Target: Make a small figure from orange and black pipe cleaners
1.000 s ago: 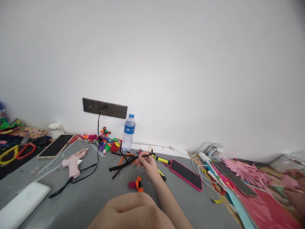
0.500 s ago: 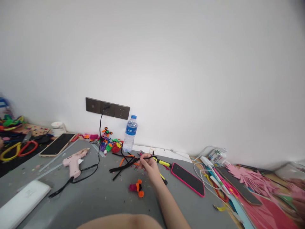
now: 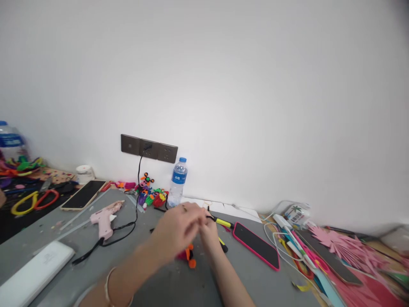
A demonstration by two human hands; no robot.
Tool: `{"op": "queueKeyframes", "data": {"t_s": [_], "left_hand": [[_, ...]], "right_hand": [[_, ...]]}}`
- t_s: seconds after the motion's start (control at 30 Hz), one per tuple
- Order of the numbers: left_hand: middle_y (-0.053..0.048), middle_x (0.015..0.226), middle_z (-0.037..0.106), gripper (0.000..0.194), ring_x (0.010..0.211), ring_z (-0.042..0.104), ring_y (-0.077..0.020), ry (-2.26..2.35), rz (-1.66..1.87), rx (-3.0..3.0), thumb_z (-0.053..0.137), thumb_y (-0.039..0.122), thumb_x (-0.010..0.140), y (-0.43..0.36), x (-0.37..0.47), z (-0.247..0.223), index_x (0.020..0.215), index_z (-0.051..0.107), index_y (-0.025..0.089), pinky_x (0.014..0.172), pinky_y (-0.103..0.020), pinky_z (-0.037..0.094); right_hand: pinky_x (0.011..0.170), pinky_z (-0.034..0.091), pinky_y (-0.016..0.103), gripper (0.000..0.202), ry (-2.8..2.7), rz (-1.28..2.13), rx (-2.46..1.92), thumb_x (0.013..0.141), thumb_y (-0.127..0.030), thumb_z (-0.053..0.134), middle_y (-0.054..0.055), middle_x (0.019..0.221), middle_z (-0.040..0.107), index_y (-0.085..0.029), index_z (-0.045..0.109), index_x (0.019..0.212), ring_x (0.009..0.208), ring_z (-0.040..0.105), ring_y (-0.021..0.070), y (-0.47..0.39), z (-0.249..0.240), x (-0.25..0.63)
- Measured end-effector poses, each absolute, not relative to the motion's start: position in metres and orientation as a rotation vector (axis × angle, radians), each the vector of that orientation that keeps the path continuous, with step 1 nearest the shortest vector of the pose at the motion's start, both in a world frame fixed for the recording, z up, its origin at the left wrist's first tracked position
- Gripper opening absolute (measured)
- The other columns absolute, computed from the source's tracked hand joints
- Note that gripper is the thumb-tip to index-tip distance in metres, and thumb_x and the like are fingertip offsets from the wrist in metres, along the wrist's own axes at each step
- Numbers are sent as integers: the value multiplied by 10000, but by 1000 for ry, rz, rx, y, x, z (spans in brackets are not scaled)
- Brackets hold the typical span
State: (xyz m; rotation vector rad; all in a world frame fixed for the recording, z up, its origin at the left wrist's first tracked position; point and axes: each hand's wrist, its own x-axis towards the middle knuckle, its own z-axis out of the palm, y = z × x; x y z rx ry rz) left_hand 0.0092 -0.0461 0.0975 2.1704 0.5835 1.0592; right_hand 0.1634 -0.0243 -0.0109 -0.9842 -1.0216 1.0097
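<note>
My left hand (image 3: 180,221) reaches across from the left, its fingers pinched together at the fingertips of my right hand (image 3: 209,230). What the left fingers pinch is hidden. My right hand is closed on black pipe cleaners; a short black piece (image 3: 210,217) shows beside its fingers, and most of their length is covered by the left hand. Below the hands lies a small pipe-cleaner figure (image 3: 191,263) in orange, magenta and black, partly hidden by my left wrist. A yellow-and-black cutter (image 3: 224,222) lies just right of my right hand.
A pink glue gun (image 3: 105,221) with its cord, a white power bank (image 3: 38,273) and a phone (image 3: 83,195) lie on the left. A water bottle (image 3: 178,183) stands by the wall beside small pipe-cleaner figures (image 3: 159,198). Right are a pink-cased phone (image 3: 256,246) and pink paper (image 3: 335,245).
My left hand has come in from below and met my right hand, covering the black pipe cleaners and part of the figure. The view has shifted slightly left.
</note>
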Motion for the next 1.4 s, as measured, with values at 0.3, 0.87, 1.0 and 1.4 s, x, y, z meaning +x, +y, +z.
{"op": "queueKeyframes", "data": {"t_s": [0.3,0.87,1.0,1.4], "left_hand": [[-64,912,668,335,838,624,-217,689,966,1385,776,338,622,13,5,-8,876,634,173,729,-303,493],[18,685,633,314,681,590,-132,786,1060,841,819,401,584,0,8,0,723,643,181,603,-203,443],[11,729,644,310,694,577,-129,771,1037,868,824,376,579,1,9,-1,753,665,175,627,-208,436],[28,652,595,341,538,400,-87,770,877,1053,832,372,565,2,4,4,754,630,172,498,-197,252]], "right_hand": [[620,433,258,266,-960,1057,-958,670,-412,757,-6,710,589,-184,629,721,638,546,142,-23,-18,154],[657,479,265,79,-1288,823,-1097,723,-228,652,-6,706,605,-198,580,736,678,595,153,-32,-5,147],[661,486,258,48,-1333,827,-1066,728,-198,631,-12,712,590,-198,583,724,682,594,145,-32,-8,145],[624,484,270,142,-1277,998,-904,772,-340,683,5,653,641,-201,660,772,621,603,150,-31,1,161]]}}
